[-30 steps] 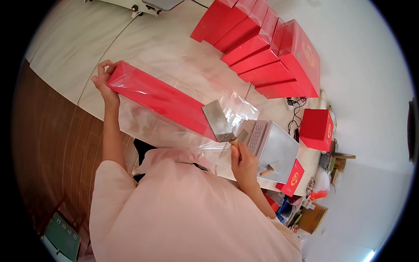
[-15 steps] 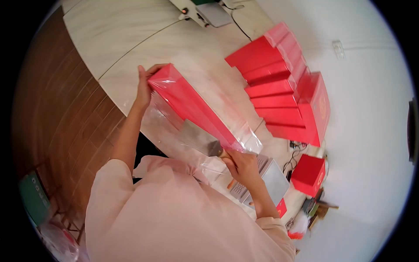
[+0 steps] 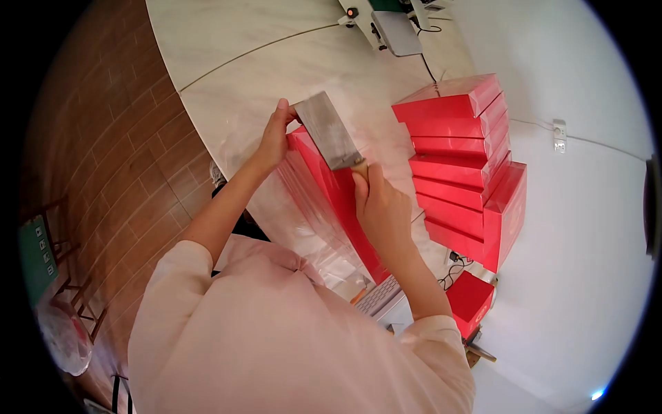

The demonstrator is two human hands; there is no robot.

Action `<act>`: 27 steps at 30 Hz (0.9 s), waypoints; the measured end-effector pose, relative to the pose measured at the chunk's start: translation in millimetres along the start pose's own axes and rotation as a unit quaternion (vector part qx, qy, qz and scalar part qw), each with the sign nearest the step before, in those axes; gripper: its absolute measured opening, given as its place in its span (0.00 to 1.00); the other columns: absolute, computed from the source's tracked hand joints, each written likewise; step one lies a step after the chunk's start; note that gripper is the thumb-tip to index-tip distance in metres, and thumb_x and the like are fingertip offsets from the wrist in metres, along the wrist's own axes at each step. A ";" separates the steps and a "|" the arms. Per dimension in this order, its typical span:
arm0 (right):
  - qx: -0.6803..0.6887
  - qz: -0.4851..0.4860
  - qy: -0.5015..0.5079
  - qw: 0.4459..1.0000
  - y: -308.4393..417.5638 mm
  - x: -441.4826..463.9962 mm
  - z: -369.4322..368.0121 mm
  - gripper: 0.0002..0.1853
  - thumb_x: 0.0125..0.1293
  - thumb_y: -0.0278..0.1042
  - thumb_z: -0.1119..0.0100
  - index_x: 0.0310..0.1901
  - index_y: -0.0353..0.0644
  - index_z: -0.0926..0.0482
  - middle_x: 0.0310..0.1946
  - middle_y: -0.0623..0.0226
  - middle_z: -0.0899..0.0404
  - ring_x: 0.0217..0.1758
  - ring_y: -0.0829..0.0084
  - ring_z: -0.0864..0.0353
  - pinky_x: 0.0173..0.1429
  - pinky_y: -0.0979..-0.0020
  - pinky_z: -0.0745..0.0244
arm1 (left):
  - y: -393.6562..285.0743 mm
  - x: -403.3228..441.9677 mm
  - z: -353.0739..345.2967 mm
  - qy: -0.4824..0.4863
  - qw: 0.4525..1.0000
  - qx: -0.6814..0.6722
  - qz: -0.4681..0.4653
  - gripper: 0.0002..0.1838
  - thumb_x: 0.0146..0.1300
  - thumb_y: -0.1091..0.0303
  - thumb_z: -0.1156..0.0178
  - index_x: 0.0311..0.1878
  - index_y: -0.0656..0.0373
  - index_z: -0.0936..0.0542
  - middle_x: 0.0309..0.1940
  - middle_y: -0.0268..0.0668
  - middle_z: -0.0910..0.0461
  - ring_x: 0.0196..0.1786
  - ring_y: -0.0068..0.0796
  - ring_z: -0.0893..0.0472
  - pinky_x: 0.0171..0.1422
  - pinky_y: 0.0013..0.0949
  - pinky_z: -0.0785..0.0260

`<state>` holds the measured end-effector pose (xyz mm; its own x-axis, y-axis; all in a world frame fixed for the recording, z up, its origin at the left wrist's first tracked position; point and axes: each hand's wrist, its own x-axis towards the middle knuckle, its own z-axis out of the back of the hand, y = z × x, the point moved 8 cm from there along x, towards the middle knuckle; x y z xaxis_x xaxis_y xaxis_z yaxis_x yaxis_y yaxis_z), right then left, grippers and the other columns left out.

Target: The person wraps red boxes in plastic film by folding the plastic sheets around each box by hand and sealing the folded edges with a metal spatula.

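Observation:
A long red box (image 3: 338,190) with clear film around it stands on its narrow side at the table's near edge. My left hand (image 3: 276,136) is at the far end of the box, gripping it, its fingers partly behind the blade. In my right hand (image 3: 378,207) is the wooden handle of a wide flat metal scraper (image 3: 327,130). The blade is over the far end of the box, near my left fingers. Loose clear film (image 3: 307,200) hangs along the box's left side.
Several film-wrapped red boxes (image 3: 455,165) stand stacked on the table (image 3: 234,41) at the right. Nearer are a smaller red box (image 3: 470,301), cables and a grey keyboard-like device (image 3: 381,298). A machine (image 3: 398,33) sits at the far side. A green-backed chair (image 3: 38,259) stands at left.
The view has turned. The scraper has moved from the box's near end and left side up to its far end, beside my left hand, which still holds the box.

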<state>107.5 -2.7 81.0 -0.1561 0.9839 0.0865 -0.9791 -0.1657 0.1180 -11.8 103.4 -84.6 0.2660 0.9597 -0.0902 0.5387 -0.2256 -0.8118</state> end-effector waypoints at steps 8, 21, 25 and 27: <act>0.021 0.042 -0.032 0.998 27.3 68.1 -2.9 0.13 0.71 0.42 0.46 0.35 0.41 0.31 0.14 0.61 0.27 0.15 0.56 0.26 0.20 0.60 0.32 | -22.0 -6.0 -0.5 -0.068 0.995 0.059 -0.047 0.35 0.77 0.47 0.72 0.43 0.68 0.22 0.41 0.39 0.19 0.46 0.30 0.25 0.60 0.35 0.37; 0.167 -0.115 0.103 0.974 -36.5 -97.8 12.6 0.07 0.69 0.32 0.47 0.39 0.37 0.28 0.17 0.55 0.28 0.19 0.54 0.24 0.25 0.60 0.33 | -23.9 1.3 -10.6 0.073 0.988 0.116 -0.077 0.39 0.73 0.43 0.77 0.46 0.63 0.20 0.41 0.33 0.20 0.44 0.26 0.28 0.55 0.30 0.41; 0.111 -0.114 0.135 0.978 -19.9 -79.8 10.2 0.08 0.70 0.33 0.47 0.39 0.37 0.30 0.18 0.52 0.26 0.20 0.48 0.24 0.23 0.55 0.33 | -22.9 0.4 -14.7 0.071 0.993 0.088 -0.042 0.37 0.73 0.44 0.77 0.47 0.63 0.20 0.41 0.33 0.20 0.45 0.25 0.29 0.57 0.31 0.41; 0.090 -0.104 0.133 0.982 -11.6 -50.4 3.1 0.08 0.70 0.34 0.47 0.40 0.37 0.29 0.18 0.52 0.26 0.20 0.49 0.24 0.23 0.55 0.32 | -15.2 3.1 -16.5 0.079 0.991 0.093 -0.048 0.37 0.73 0.44 0.76 0.47 0.63 0.20 0.42 0.33 0.20 0.45 0.25 0.28 0.56 0.30 0.39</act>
<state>127.1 -50.6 78.4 -0.0082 0.9762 -0.2165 -0.9583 0.0542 0.2807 -6.0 107.0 -63.1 0.3508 0.9336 0.0734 0.4149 -0.0847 -0.9059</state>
